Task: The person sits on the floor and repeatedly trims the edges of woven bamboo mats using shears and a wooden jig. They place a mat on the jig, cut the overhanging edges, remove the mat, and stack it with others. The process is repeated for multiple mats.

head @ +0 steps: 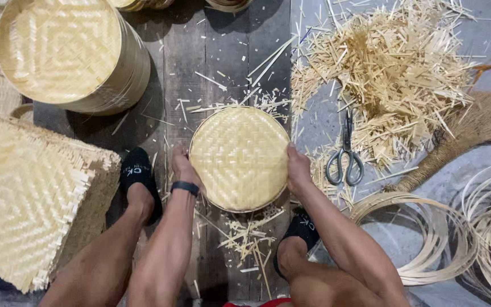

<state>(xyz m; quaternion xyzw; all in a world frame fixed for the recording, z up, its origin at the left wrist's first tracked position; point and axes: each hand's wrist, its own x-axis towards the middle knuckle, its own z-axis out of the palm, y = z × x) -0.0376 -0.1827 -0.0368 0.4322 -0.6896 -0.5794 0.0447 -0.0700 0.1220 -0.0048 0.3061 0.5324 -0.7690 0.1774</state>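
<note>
From the head view, the left hand (184, 167) and right hand (298, 169) clasp opposite edges of a round, pale-yellow woven bamboo tray (239, 158), fingers curled around its rim. Grey metal scissors (345, 153) lie just beyond the right hand, beside splintery bamboo offcuts (390, 74).

Woven bamboo tray (238, 158) w/ smooth pale matt weave, steel scissors (345, 156) dull grey, floor planks (200, 57) rough dark wood, offcut heap (387, 74) dry & splintery.
</note>
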